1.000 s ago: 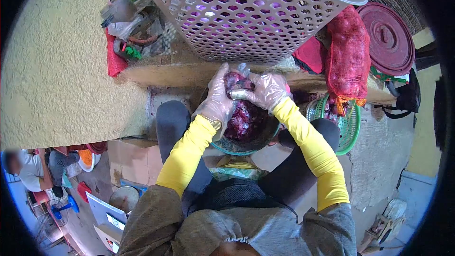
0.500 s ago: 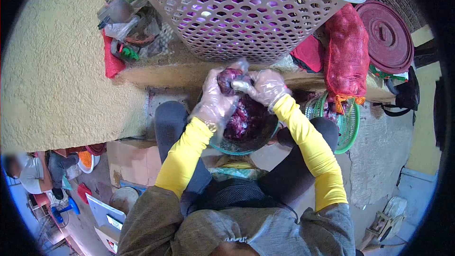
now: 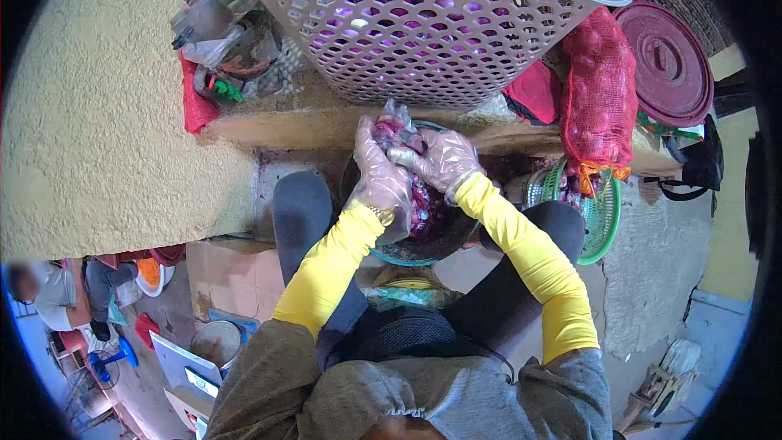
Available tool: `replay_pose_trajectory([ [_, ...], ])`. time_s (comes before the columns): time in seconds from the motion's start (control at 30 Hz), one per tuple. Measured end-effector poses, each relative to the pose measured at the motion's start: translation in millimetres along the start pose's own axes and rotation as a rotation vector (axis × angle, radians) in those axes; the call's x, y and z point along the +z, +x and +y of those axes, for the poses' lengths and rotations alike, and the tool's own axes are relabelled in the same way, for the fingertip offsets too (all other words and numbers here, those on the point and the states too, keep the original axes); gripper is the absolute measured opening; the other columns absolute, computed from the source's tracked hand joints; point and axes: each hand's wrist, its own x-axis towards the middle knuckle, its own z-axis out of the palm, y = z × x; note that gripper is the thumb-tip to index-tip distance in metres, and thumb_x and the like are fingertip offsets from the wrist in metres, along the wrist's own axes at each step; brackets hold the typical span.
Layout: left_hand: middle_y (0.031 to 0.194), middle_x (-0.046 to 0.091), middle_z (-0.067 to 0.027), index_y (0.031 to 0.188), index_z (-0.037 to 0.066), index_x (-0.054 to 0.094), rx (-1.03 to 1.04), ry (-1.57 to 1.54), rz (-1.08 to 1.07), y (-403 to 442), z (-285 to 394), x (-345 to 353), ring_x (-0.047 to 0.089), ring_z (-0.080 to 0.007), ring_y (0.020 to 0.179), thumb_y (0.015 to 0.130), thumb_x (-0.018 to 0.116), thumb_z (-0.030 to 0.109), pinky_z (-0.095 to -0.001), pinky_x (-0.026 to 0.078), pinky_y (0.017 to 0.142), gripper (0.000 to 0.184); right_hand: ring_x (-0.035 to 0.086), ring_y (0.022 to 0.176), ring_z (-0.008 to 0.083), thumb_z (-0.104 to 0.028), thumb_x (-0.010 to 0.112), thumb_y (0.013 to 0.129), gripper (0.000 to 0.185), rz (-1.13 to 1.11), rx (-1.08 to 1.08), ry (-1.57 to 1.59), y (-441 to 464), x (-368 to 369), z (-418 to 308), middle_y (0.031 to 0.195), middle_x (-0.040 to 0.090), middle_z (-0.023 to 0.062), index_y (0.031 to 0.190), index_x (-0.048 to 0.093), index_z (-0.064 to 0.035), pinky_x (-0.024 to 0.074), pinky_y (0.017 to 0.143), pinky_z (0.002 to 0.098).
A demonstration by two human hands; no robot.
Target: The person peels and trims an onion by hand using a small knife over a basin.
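Note:
A red onion (image 3: 389,130) is held in the fingers of my left hand (image 3: 380,171), which wears a clear plastic glove. My right hand (image 3: 440,159), gloved too, is closed against the onion's right side, its thumb across the front; a small dark piece shows at its fingertips, too unclear to name. Both hands are over a dark round basin (image 3: 405,251) with a teal rim, where purple onion skins (image 3: 421,216) lie.
A large perforated basket (image 3: 423,41) of onions stands on the ledge ahead. Right of it are a red net bag of onions (image 3: 599,98), a maroon lid (image 3: 664,65) and a green basket (image 3: 601,224). Another person (image 3: 61,297) sits at the far left.
Both hands have moved slightly; the onion has turned and sits more hidden between the fingers than half a second ago. My left forearm has shifted a little right.

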Motion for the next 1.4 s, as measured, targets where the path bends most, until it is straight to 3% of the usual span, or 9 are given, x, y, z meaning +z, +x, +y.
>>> replay_pose_trajectory([
  [0.27, 0.11, 0.064, -0.0157, 0.113, 0.0, 0.06, 0.025, 0.096, -0.193, -1, 5, 4, 0.063, -0.0315, 0.102, 0.097, 0.045, 0.038, -0.0434, 0.054, 0.084, 0.043, 0.066, 0.069, 0.0387, -0.064, 0.065, 0.081, 0.06, -0.085, 0.01, 0.098, 5, -5, 20, 0.071, 0.066, 0.0201, 0.088, 0.071, -0.0048, 0.0501, 0.067, 0.0449],
  [0.4, 0.105, 0.064, -0.0177, 0.105, -0.003, 0.06, -0.376, 0.249, -0.285, -10, 30, 7, 0.065, -0.0324, 0.096, 0.097, 0.048, 0.03, -0.0481, 0.055, 0.089, 0.036, 0.067, 0.067, 0.0366, -0.077, 0.061, 0.073, 0.07, -0.033, -0.126, -0.204, 5, -28, 14, 0.067, 0.066, 0.016, 0.092, 0.071, -0.0103, 0.0511, 0.066, 0.0462],
  [0.5, 0.092, 0.067, -0.0143, 0.098, 0.003, 0.063, -0.252, 0.231, -0.014, -15, 19, 12, 0.066, -0.0332, 0.079, 0.093, 0.051, 0.031, -0.0484, 0.057, 0.075, 0.03, 0.067, 0.069, 0.0384, -0.076, 0.062, 0.072, 0.069, -0.075, -0.104, -0.221, 4, -26, 5, 0.069, 0.066, 0.0192, 0.091, 0.07, -0.0105, 0.0514, 0.066, 0.0469],
  [0.73, 0.088, 0.064, -0.0113, 0.086, 0.007, 0.06, 0.089, 0.133, -0.055, 27, -6, -27, 0.062, -0.0305, 0.075, 0.094, 0.048, 0.039, -0.0451, 0.054, 0.066, 0.035, 0.065, 0.071, 0.0421, -0.071, 0.058, 0.08, 0.068, -0.011, -0.056, -0.067, 3, 6, 10, 0.071, 0.065, 0.0231, 0.087, 0.068, -0.004, 0.0495, 0.066, 0.0505],
  [1.07, 0.107, 0.066, -0.0131, 0.09, 0.003, 0.062, 0.406, 0.363, -0.227, -1, 2, 9, 0.061, -0.0271, 0.1, 0.095, 0.045, 0.037, -0.0424, 0.054, 0.088, 0.039, 0.064, 0.076, 0.0439, -0.062, 0.056, 0.088, 0.059, -0.019, -0.007, 0.232, 6, -1, 16, 0.077, 0.066, 0.0246, 0.093, 0.072, -0.005, 0.0493, 0.072, 0.051],
  [1.13, 0.105, 0.066, -0.0138, 0.092, 0.0, 0.062, -0.179, 0.239, -0.402, -8, 25, 14, 0.062, -0.0283, 0.103, 0.094, 0.05, 0.033, -0.0451, 0.053, 0.094, 0.036, 0.066, 0.075, 0.0405, -0.071, 0.053, 0.084, 0.066, -0.071, -0.043, -0.036, 7, -19, 14, 0.076, 0.067, 0.022, 0.092, 0.073, -0.0083, 0.0503, 0.072, 0.0489],
  [1.17, 0.105, 0.066, -0.0138, 0.092, 0.0, 0.062, -0.178, 0.239, -0.402, -8, 25, 13, 0.062, -0.0283, 0.103, 0.094, 0.05, 0.033, -0.0451, 0.053, 0.094, 0.036, 0.067, 0.073, 0.0389, -0.075, 0.053, 0.081, 0.07, -0.062, -0.05, -0.087, 6, -24, 11, 0.074, 0.067, 0.0208, 0.092, 0.073, -0.0087, 0.0507, 0.07, 0.0481],
  [1.33, 0.087, 0.064, -0.0146, 0.087, 0.002, 0.062, -0.005, 0.378, -0.178, -6, 13, 10, 0.065, -0.0274, 0.078, 0.099, 0.043, 0.052, -0.0396, 0.058, 0.072, 0.055, 0.065, 0.072, 0.0427, -0.066, 0.055, 0.086, 0.063, -0.076, -0.037, -0.148, 3, -14, 4, 0.073, 0.066, 0.0235, 0.094, 0.073, -0.0067, 0.0507, 0.069, 0.0487],
  [1.4, 0.087, 0.064, -0.0136, 0.086, 0.003, 0.061, 0.403, 0.602, -0.231, 2, 9, 2, 0.064, -0.0261, 0.076, 0.102, 0.037, 0.049, -0.0383, 0.056, 0.072, 0.054, 0.064, 0.075, 0.0443, -0.058, 0.056, 0.09, 0.058, -0.027, -0.015, 0.165, 2, -2, 6, 0.078, 0.066, 0.0255, 0.093, 0.072, -0.0029, 0.0502, 0.07, 0.047],
])
